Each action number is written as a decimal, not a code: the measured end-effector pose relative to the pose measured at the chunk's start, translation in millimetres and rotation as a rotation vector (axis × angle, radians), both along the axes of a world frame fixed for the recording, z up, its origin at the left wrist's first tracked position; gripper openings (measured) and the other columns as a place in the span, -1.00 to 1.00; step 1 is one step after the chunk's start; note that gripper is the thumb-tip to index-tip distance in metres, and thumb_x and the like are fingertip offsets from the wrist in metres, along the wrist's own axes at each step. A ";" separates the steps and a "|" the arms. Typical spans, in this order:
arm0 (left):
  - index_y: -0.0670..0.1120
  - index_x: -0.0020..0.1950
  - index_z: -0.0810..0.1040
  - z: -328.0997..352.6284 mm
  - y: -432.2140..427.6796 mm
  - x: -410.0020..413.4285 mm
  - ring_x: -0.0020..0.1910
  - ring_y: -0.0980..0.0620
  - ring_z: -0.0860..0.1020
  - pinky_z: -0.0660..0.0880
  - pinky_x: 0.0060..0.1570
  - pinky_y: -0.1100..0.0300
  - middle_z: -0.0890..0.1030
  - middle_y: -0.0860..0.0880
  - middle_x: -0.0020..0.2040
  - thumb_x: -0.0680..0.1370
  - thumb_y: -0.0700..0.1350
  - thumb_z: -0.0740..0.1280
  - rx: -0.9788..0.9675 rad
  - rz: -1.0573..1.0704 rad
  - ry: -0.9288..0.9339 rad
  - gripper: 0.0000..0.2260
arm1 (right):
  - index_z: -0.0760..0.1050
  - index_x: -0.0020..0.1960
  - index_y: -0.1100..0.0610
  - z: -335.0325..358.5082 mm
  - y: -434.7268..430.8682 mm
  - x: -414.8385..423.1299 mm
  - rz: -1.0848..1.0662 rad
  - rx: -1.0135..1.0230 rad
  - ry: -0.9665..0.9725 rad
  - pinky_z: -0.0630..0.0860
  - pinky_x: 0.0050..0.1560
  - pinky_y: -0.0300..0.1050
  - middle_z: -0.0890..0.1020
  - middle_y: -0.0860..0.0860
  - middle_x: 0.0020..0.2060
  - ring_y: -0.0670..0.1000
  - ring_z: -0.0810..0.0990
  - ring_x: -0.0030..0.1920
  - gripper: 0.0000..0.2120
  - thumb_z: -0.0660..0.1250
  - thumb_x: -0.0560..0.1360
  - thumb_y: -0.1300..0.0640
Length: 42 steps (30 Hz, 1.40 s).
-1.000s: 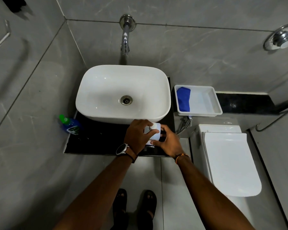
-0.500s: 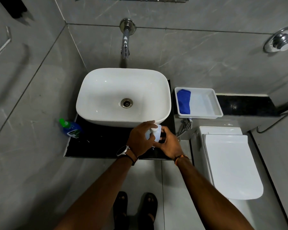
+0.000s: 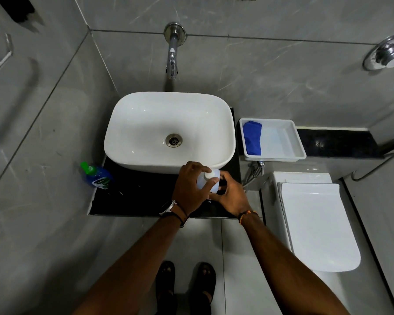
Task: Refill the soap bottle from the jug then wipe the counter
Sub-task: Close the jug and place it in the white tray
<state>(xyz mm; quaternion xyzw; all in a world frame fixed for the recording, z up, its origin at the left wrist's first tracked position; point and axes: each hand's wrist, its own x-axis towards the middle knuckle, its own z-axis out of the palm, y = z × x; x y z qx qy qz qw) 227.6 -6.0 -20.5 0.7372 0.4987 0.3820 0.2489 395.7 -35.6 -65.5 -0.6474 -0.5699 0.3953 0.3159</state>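
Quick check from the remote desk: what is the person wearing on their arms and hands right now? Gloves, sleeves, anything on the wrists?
No gloves and no sleeves in view: both forearms are bare. The left hand has a watch with a light-coloured case on the wrist, plus a thin dark band beside it. The right hand has an orange and dark thread bracelet on the wrist.

The left hand (image 3: 192, 186) and right hand (image 3: 231, 196) cover most of the white bottle (image 3: 210, 181) at the counter's (image 3: 132, 196) 4 o'clock corner, so its base, its fill level and whether its cap is tight cannot be told. The basin (image 3: 168, 130) hides the counter's far strip toward 12 o'clock. The label on the blue bottle (image 3: 98, 176) at 9 o'clock is too small to read, and the wall fitting (image 3: 387, 53) at 2 o'clock is cut by the frame's edge.
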 end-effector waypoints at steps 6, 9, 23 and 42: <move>-0.04 0.09 0.59 2.7 2.5 -4.9 0.10 0.12 0.55 0.53 0.17 0.13 0.66 0.03 0.07 0.50 -0.10 0.39 0.031 -0.052 0.003 -0.82 | 0.37 0.36 -0.24 2.1 -0.9 0.2 -0.012 0.002 -0.029 0.59 -0.04 -0.38 0.56 -0.36 0.12 -0.15 0.65 0.05 -0.28 0.65 0.32 -0.06; -0.04 0.02 0.60 4.7 3.2 -5.0 0.08 0.11 0.54 0.50 0.13 0.23 0.64 0.02 0.05 0.49 -0.02 0.44 0.031 -0.010 -0.007 -0.84 | 0.37 0.39 -0.18 2.3 -0.7 -1.2 -0.015 0.009 -0.043 0.60 -0.02 -0.35 0.59 -0.27 0.16 -0.15 0.64 0.05 -0.27 0.65 0.33 -0.06; 0.01 0.02 0.65 8.7 6.8 -11.1 -0.03 0.06 0.61 0.54 0.02 0.20 0.71 0.06 -0.01 0.47 0.09 0.46 -0.032 0.011 0.065 -0.79 | 0.37 0.38 -0.21 2.6 -0.3 -4.7 -0.016 0.004 -0.064 0.67 -0.03 -0.22 0.58 -0.33 0.10 -0.10 0.67 -0.07 -0.28 0.65 0.34 -0.03; -0.14 0.08 0.68 25.6 17.4 -4.4 -0.04 -0.03 0.65 0.59 0.00 0.12 0.71 -0.10 0.01 0.40 -0.03 0.55 -0.026 -0.090 0.141 -0.69 | 0.40 0.39 -0.17 2.7 2.1 -0.3 0.000 -0.023 -0.065 0.65 0.05 -0.14 0.66 -0.19 0.12 -0.10 0.67 0.01 -0.27 0.66 0.31 -0.05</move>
